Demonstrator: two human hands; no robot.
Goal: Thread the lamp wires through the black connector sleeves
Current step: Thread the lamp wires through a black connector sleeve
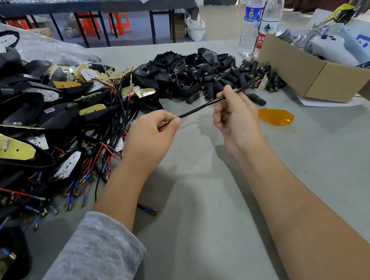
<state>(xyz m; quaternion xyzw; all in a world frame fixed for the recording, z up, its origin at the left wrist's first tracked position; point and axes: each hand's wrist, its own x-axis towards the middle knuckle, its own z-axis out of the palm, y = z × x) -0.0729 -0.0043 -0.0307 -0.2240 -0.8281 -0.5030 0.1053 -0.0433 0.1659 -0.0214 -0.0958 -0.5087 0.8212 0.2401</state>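
A black sheathed lamp wire (201, 107) runs taut between my two hands above the grey table (208, 205). My left hand (149, 134) pinches its near end, where a red lead shows by the fingers. My right hand (233, 112) grips the wire farther along; beyond it the wire ends at a small yellow LED board (262, 83). A heap of black connector sleeves and housings (200, 75) lies behind my hands. One loose black sleeve (257, 99) lies just right of my right hand.
A big pile of lamp bodies with LED boards and red and black wires (43, 131) fills the left. An orange lens (275, 116) lies right of my hands. A cardboard box (316, 77) and two water bottles (262, 19) stand at the back right.
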